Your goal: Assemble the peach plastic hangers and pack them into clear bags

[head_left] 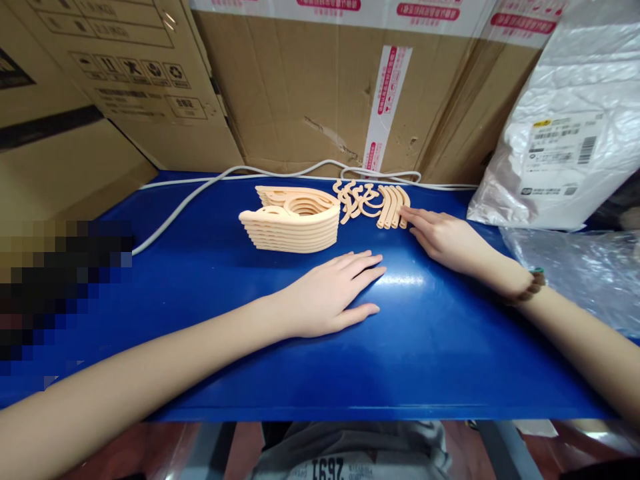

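Note:
My left hand lies flat on the blue table, fingers spread and empty. My right hand reaches in from the right, its fingers stretched out. Its fingertips touch the rightmost of several cream curved strips, which lie side by side. Left of these strips is a loose cluster of small cream hook-shaped pieces, some overlapping. A neat stack of larger cream plastic frames, shaped like hanger bodies, stands beyond my left hand. The undersides of my right fingers are hidden.
A white cable runs along the table's back. Cardboard boxes stand behind it and at the left. A white plastic parcel bag leans at the right, with clear plastic wrap before it. The table's front edge is near me.

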Motion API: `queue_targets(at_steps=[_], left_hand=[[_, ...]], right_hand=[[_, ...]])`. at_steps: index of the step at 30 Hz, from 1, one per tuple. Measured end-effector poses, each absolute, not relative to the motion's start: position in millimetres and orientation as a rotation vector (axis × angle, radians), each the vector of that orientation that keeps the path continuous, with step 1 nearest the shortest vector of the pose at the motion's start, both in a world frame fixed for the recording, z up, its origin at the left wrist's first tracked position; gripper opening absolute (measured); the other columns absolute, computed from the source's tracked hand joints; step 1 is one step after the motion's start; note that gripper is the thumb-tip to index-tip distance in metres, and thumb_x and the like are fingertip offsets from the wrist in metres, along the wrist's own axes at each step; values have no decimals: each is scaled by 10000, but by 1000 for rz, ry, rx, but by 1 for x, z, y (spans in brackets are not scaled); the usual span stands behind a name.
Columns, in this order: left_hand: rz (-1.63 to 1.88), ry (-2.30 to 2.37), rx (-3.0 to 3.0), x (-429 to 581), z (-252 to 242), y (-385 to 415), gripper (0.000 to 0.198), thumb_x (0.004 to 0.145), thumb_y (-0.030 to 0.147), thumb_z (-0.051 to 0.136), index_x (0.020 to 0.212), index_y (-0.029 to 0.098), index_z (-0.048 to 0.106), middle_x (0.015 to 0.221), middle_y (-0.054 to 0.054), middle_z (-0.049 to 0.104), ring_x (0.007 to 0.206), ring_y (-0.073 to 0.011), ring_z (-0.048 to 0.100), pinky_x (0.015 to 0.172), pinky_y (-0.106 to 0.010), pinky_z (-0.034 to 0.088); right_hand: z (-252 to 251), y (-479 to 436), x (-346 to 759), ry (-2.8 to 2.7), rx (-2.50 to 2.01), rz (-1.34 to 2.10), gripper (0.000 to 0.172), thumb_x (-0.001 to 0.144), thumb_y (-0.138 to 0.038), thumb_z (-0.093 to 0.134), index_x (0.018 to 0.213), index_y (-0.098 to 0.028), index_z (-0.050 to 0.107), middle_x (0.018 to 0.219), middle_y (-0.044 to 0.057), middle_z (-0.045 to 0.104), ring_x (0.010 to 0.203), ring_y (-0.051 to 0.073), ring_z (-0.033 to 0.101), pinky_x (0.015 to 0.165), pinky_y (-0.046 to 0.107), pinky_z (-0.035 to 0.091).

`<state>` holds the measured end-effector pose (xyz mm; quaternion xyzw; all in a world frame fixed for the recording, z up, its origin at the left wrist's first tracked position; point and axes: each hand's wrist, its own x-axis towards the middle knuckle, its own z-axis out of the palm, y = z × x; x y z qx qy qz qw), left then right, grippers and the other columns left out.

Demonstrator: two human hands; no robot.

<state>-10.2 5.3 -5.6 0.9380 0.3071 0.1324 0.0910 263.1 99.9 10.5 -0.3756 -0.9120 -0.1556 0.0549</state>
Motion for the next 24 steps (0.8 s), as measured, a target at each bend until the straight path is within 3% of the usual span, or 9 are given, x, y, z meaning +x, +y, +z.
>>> queue_targets(at_steps=[4,10,16,20,24], left_hand=[[400,908,2791,-10,-6,5,571,1015,470,418,1454,105,414,1541,-146,401,1462,-268,315,1198,-444,291],[404,910,2792,-10,-7,5,569,1018,472,409,1459,112,410,1541,-144,400,1458,-273,320,1194,-452,296],[402,912,2783,-10,-6,5,560,1018,467,412,1454,117,411,1545,-140,396,1462,-270,314,1201,-442,285],[441,927,2741,-10,-6,4,589,1007,455,443,1469,97,366,1542,-145,397,1463,-262,314,1213,-438,270],[509,949,2742,-10,-4,3,591,1006,419,451,1484,95,326,1557,-151,368,1476,-260,286,1219,-446,260]], right_hand=[[11,99,264,-2784,-1129,-441,485,1003,-207,366,1474,-101,406,1398,190,568,1191,306,620,955,475,519],[14,97,264,-2787,-1097,-414,446,964,-140,373,1394,-143,493,1397,154,561,1189,273,611,923,403,531],[29,81,254,-2800,-1248,-559,319,959,-190,385,1164,-112,617,1078,135,682,871,246,681,660,328,479],[38,63,245,-2892,-1245,-644,260,959,-233,412,906,-128,644,872,112,688,743,222,656,612,321,405],[43,40,237,-2976,-1123,-622,226,929,-221,449,805,-151,625,802,101,685,651,196,631,574,322,364]])
